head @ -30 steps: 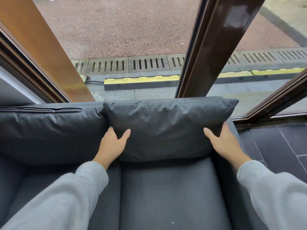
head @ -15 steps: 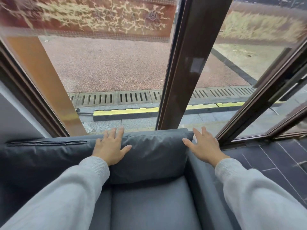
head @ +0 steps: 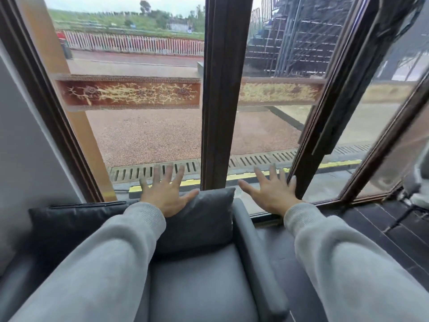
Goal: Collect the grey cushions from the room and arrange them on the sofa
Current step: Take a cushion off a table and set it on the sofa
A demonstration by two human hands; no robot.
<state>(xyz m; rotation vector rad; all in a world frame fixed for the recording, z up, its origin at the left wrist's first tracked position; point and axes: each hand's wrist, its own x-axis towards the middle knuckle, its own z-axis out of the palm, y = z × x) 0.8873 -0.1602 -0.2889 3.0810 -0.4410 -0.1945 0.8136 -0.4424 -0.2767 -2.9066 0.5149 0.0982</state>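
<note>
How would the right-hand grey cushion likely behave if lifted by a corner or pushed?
Probably floppy: the right cushion looks plump with rounded corners, so it should sag when lifted. Likely light for its size, being stuffed fabric. Pushed, it would likely squash, not slide, set between the armrest and the left cushion.

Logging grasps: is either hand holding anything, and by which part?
Nothing is held: left hand and right hand are open, fingers spread; the grey cushion rests ungripped.

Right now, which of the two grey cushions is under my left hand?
The cushion beside the sofa's armrest: your open left hand is at its top edge. The other cushion, with the zip along its top, sits farther left.
</note>
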